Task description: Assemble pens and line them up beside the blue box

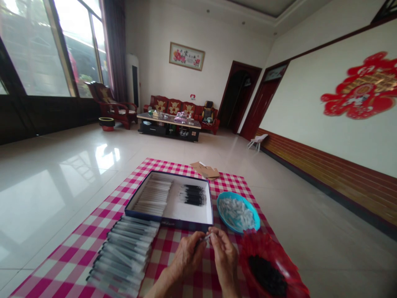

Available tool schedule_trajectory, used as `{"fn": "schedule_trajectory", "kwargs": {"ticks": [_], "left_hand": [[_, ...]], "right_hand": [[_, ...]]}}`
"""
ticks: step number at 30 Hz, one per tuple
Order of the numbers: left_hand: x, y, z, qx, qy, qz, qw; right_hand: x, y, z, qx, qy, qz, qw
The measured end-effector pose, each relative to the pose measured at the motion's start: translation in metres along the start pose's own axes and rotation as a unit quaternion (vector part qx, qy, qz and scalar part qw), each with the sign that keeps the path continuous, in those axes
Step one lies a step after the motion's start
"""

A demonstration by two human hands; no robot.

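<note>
In front of the shallow box, my left hand [190, 250] and my right hand [223, 252] meet with their fingertips pinched together. Between them is a small, pale pen part [207, 237], mostly covered by the fingers; its exact shape is unclear. The white-lined box [186, 220] holds clear pen barrels [153, 194] on its left and a patch of thin black pieces [194, 195], perhaps refills, on its right. A heap of translucent pens with dark ends [124, 252] lies left of my hands. Small translucent parts [235, 213] fill the blue bowl [221, 194] at the right.
Nearest my right hand stands a red bowl [287, 258] holding small black parts [267, 273]. Brown cardboard pieces [206, 170] lie at the far edge of the pink checked tablecloth [167, 244]. Beyond are a coffee table [167, 120], a wooden sofa and a small stool [257, 141].
</note>
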State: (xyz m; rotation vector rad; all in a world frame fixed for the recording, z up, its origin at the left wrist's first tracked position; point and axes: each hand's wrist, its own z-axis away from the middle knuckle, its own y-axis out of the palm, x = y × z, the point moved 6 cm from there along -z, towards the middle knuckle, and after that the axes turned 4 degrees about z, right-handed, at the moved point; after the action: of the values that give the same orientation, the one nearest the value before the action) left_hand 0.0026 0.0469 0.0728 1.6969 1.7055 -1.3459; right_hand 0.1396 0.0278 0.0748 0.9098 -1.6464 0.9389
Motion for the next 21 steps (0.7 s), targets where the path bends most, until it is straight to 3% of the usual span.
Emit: {"fn": "schedule_trajectory", "kwargs": {"ticks": [5, 11, 14, 21], "left_hand": [[0.002, 0.0, 0.0, -0.015, 0.006, -0.006, 1.0], [0.002, 0.0, 0.002, -0.024, 0.019, -0.014, 0.999], [0.001, -0.002, 0.003, -0.047, 0.053, -0.043, 0.997], [0.002, 0.0, 0.007, -0.063, 0.098, -0.15, 0.982]], "right_hand": [[0.005, 0.002, 0.003, 0.001, -0.109, 0.056, 0.992], [0.011, 0.005, 0.015, -0.033, -0.238, 0.112, 0.964], [0.011, 0.007, 0.019, -0.041, -0.261, 0.127, 0.956], [0.009, 0.009, 0.021, -0.053, -0.238, 0.12, 0.962]]}}
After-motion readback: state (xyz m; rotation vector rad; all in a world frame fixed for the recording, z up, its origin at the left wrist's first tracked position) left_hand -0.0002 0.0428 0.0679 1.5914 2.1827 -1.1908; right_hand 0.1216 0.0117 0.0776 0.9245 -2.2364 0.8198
